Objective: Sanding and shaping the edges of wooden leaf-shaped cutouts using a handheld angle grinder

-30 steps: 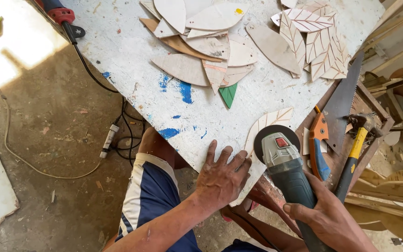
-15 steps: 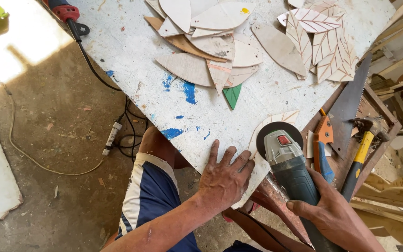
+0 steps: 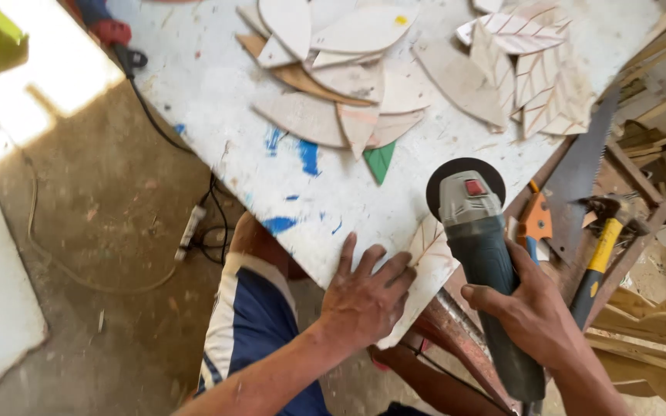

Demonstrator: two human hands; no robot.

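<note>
My left hand (image 3: pixel 364 296) lies flat, fingers spread, on a leaf-shaped wooden cutout (image 3: pixel 428 246) at the near corner of the white paint-stained table (image 3: pixel 217 85). My right hand (image 3: pixel 529 312) grips the body of a grey angle grinder (image 3: pixel 479 246). The grinder's black disc (image 3: pixel 464 173) rests over the far end of that cutout, which shows carved veins. The cutout's near part is hidden under my left hand.
Several plain leaf cutouts (image 3: pixel 333 85) and carved ones (image 3: pixel 533 69) are piled at the table's far side, with a small green triangle (image 3: pixel 380 160). A handsaw (image 3: pixel 580 185) and a yellow-handled hammer (image 3: pixel 599 246) lie at right. A black cable (image 3: pixel 156 123) hangs to the dirt floor.
The grinder has moved forward and left along the leaf cutout, its disc now over the far tip. My left hand stays pressed on the piece.
</note>
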